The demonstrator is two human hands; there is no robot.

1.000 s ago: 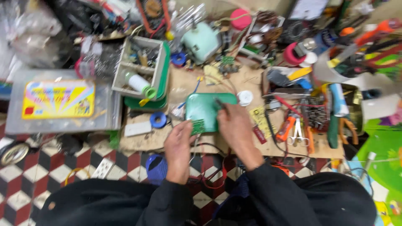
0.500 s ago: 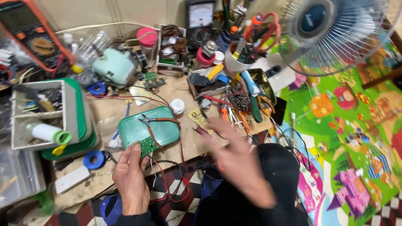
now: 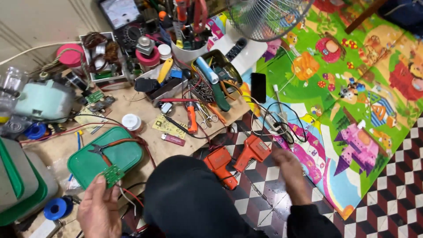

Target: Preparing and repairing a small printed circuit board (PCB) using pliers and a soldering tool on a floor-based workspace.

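**A small green circuit board held over a cluttered workbench**

Seen from above, a person in dark sleeves sits at a low wooden board (image 3: 145,145) crowded with tools. The left hand (image 3: 99,211) pinches a small green circuit board (image 3: 113,174) between thumb and fingers, closed firmly on its lower edge. The circuit board sits at the near edge of a green plastic lid (image 3: 105,156), overlapping it. A pair of red-handled pliers (image 3: 116,144) lies across that lid, with thin red wires trailing down past the circuit board.

The right hand (image 3: 288,169) hovers over the checkered floor, well to the right of the lid. It is blurred, so whether its fingers are spread or curled cannot be told, and it appears to hold nothing. Two orange soldering guns (image 3: 240,156) lie on the floor between the lid and this hand, the nearer one just beside it.

Beyond the lid are a white round container (image 3: 131,121), a yellow circuit board (image 3: 168,127) and scissors (image 3: 206,115). A blue tape roll (image 3: 55,208) lies left of the left hand. A bright children's play mat (image 3: 352,110) covers the floor far right of the lid.
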